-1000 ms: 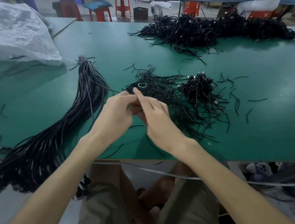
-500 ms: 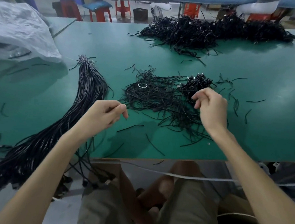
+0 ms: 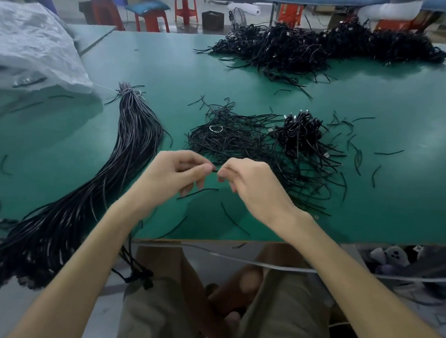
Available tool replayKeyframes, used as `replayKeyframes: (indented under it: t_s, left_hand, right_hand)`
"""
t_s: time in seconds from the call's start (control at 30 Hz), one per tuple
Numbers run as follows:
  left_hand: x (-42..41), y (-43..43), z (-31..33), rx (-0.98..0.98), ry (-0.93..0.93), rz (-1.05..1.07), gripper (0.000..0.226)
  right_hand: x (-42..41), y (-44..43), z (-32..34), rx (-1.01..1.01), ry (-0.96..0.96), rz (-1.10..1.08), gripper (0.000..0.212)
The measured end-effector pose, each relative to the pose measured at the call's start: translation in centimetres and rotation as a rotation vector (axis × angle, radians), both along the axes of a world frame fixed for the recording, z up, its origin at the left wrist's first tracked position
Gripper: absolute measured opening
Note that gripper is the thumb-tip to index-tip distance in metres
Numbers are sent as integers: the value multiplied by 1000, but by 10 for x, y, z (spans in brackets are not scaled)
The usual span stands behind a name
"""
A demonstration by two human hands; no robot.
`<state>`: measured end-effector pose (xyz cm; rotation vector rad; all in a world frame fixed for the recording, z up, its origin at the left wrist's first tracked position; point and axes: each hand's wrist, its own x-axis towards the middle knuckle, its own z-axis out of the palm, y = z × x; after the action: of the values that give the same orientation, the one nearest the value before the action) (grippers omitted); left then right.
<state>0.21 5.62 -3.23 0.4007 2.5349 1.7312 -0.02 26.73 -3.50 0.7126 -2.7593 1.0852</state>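
While checking above the near edge of the desk (image 3: 57, 155), found fingers of left hand (image 3: 174, 177) and right hand (image 3: 252, 187) curled, pinching one short black cord (image 3: 214, 171) between them, just before the loose cord pile (image 3: 232, 140); judged firm end grips and even tension advisable.
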Motion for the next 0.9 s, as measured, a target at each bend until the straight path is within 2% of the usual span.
replayKeyframes:
  t_s: [0.1,0.2,0.33,0.43,0.5,0.53,0.57,0.63,0.73,0.8,0.83,0.9]
  left_hand:
    - [3,-13,-1,405,-152,-11,27]
    - [5,-9,-7,758,-271,-13,31]
    - [6,14,-12,859,-383,28,29]
    - [7,25,-8,1109,-457,18,35]
    - [7,23,-3,1240,-460,-52,39]
    - [8,21,-1,1242,-447,-86,40]
    - [10,19,2,1197,-421,-116,42]
    - [15,10,4,986,-333,-213,45]
    - [26,4,7,364,-196,-482,51]
    - [28,12,6,-9,-159,-547,50]
    - [29,20,3,-79,-143,-495,48]
    - [27,35,-4,-35,-130,-292,39]
  right_hand:
    - [1,6,-8,-213,-63,-28,27]
    - [8,3,-13,-278,-80,-19,29]
    - [18,-5,-21,-281,-108,16,28]
    - [19,-7,-25,-256,-155,76,29]
    - [18,-4,-26,-227,-190,94,39]
    - [17,-1,-27,-204,-195,89,46]
    - [15,2,-26,-179,-193,76,54]
    - [9,9,-25,-175,-209,14,63]
    - [-3,17,-20,-285,-266,-120,70]
    - [-7,12,-13,-338,-255,-149,68]
    - [-7,7,-9,-342,-225,-134,65]
    - [-3,-4,-3,-333,-121,-108,56]
